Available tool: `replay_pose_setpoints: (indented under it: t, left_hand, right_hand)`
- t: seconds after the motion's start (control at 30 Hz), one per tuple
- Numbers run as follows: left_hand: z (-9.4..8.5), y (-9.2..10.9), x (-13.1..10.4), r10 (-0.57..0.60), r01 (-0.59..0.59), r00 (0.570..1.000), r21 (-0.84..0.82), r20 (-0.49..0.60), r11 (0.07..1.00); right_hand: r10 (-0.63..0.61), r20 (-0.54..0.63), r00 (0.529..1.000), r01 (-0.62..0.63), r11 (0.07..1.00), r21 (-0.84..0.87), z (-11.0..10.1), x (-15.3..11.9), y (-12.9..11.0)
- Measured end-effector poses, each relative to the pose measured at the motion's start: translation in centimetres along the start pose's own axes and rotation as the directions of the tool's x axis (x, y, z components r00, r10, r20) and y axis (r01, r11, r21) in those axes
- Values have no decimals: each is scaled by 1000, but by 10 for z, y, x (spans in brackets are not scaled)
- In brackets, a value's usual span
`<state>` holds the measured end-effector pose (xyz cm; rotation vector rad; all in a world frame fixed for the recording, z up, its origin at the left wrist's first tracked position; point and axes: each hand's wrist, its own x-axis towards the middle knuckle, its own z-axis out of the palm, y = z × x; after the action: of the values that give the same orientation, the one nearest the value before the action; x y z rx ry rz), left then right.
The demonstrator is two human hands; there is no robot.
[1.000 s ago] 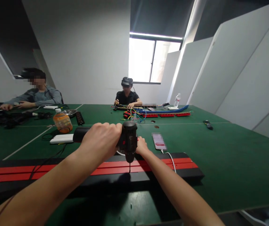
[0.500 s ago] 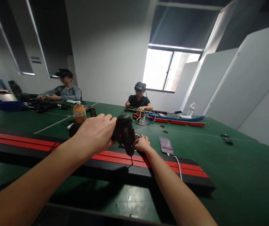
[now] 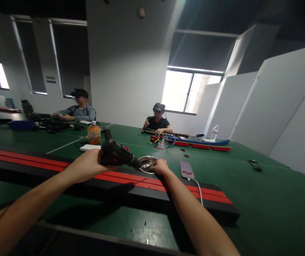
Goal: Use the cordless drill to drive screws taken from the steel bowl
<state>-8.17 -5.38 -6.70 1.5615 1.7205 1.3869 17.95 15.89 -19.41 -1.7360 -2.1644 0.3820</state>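
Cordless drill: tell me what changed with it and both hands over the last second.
The left hand lifted the cordless drill off the red-and-black rail and tipped it from bit-down to nearly level, nose toward the metal bowl. The right hand moved from beside the drill to the bowl's rim. The grip on the drill, the rail and the phone stayed.

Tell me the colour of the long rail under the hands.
Black with red stripes along its length, on the long rail, clearest in the head view, the only one.
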Motion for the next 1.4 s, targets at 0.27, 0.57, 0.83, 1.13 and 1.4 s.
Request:
replay_pose_setpoints:
  t: [0.27, 0.57, 0.83, 1.13, 1.4]
  left_hand:
    - [49, -52, 17, -298, 381, 921, -423, 251, 822]
    - [75, -85, 17, -277, 397, 916, -563, 290, 725]
    - [79, -94, 13, -208, 367, 919, -535, 334, 761]
    - [80, -97, 13, -189, 333, 931, -516, 312, 789]
    - [79, -96, 11, -173, 336, 923, -503, 343, 796]
  right_hand:
    - [-4, -8, 1000, 6, 980, 197, 6, 12, 11]
    - [101, -88, 991, -24, 778, 628, 7, 20, 19]
    - [62, 24, 998, -50, 457, 888, -3, 12, 20]
    - [14, 117, 993, -113, 387, 915, -3, 14, 20]
    - [3, 129, 992, -121, 363, 924, -2, 13, 20]
